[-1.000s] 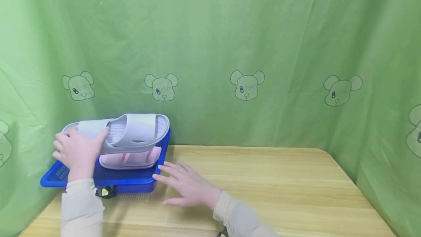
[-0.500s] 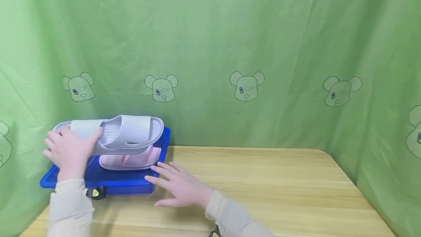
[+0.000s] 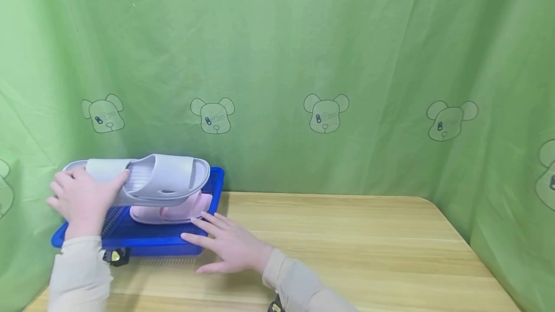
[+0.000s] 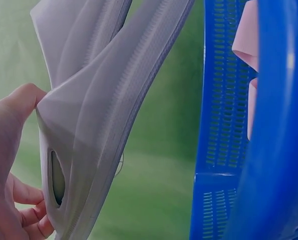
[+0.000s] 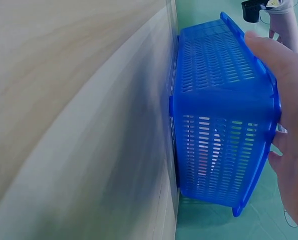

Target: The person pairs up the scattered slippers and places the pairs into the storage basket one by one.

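My left hand grips light grey slippers, which look like two slid together, at their left end. The slippers are held above the blue basket, and in the left wrist view the thumb presses the strap while the fingers curl at its other edge. Pink slippers lie in the basket, partly hidden behind the grey ones. My right hand is spread at the basket's right front corner, holding nothing. Whether its fingertips touch the rim, I cannot tell.
The basket stands at the left end of a wooden table, close to a green curtain that hangs behind and at both sides. A dark wrist device sits below the left hand, in front of the basket.
The left hand has carried the grey slippers leftward and slightly down over the basket. My right hand has slid a little left along the basket's corner, its fingers still spread.
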Demonstrator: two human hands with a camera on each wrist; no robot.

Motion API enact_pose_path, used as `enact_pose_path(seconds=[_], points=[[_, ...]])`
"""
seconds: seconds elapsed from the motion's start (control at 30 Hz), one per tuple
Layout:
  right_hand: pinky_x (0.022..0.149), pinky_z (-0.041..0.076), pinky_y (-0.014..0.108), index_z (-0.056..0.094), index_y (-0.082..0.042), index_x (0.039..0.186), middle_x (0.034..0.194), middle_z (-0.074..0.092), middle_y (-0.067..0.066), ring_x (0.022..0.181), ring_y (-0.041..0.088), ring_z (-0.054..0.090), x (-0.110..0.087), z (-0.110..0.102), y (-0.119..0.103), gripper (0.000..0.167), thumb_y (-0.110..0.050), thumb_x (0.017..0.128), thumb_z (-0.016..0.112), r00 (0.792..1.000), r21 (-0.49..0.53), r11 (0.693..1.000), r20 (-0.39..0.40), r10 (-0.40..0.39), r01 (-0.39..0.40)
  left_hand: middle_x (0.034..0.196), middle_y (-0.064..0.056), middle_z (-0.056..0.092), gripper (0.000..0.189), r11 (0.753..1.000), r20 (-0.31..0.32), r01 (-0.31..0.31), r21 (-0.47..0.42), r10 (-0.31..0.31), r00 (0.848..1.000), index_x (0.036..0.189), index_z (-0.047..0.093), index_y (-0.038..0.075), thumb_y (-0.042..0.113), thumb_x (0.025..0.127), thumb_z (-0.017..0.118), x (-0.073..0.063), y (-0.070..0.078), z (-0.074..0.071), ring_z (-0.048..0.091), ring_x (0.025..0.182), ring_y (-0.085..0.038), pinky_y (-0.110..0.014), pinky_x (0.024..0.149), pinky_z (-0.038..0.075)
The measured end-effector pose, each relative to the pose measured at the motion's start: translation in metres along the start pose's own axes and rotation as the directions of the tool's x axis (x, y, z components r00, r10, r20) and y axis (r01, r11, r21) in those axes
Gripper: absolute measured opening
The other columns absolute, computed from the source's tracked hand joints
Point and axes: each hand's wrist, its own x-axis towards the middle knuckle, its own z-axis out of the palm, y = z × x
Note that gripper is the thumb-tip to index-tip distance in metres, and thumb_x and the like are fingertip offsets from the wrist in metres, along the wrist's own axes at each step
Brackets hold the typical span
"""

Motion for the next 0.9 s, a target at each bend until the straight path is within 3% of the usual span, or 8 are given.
enact_pose_path(seconds=[0.9], points=[[0.122, 0.02, 0.045, 0.022, -0.038, 0.154, 0.161, 0.026, 0.003, 0.152, 0.025, 0.015, 0.007, 0.003, -0.003, 0.076, -0.071, 0.09, 0.045, 1.0, 0.011, 1.0, -0.006, 0.009, -0.009, 0.124, -0.044, 0.032, 0.118, 0.999, 0.06, -0.029, 0.034, 0.027, 0.998, 0.136, 0.032, -0.018, 0.078, 0.073, 0.059, -0.001, -0.014, 0.008, 0.031, 0.108, -0.053, -0.06, 0.08, 0.028]])
